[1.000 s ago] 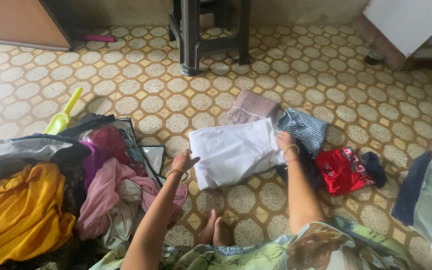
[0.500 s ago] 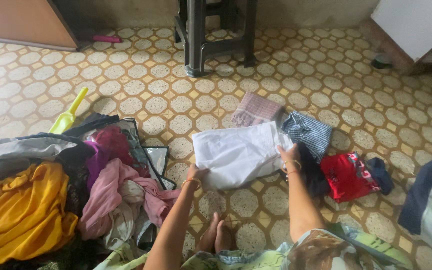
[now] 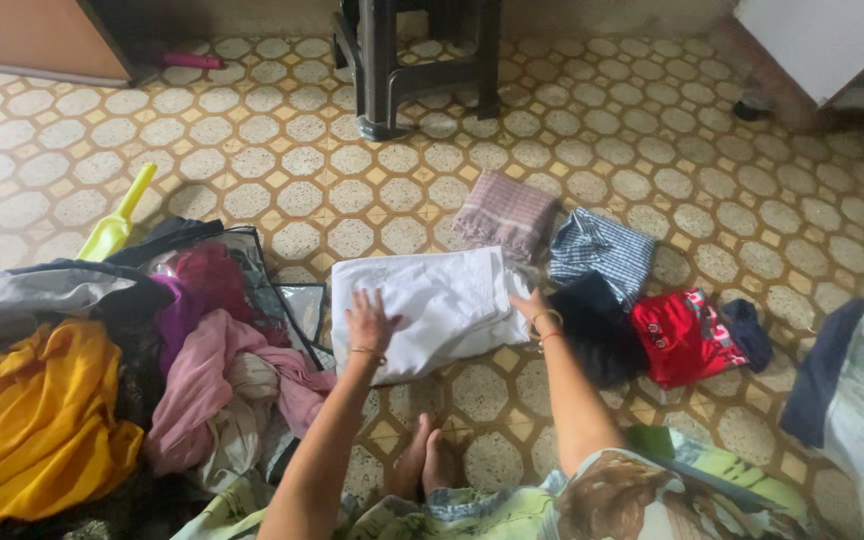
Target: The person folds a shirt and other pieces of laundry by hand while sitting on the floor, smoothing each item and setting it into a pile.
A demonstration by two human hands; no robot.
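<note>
A white folded garment lies on the patterned tile floor in front of me. My left hand rests flat on its left part, fingers spread. At the garment's right edge my right hand pinches the cloth. A dark garment lies just right of that hand.
Folded pieces lie beyond: a pinkish checked one, a blue checked one, a red one. A pile of clothes with yellow cloth sits left. A dark plastic stool stands ahead. A yellow-green scoop lies left.
The white garment has shifted left and become more compact. My left hand went from its lower left edge onto its top. My right hand stays at its right edge.
</note>
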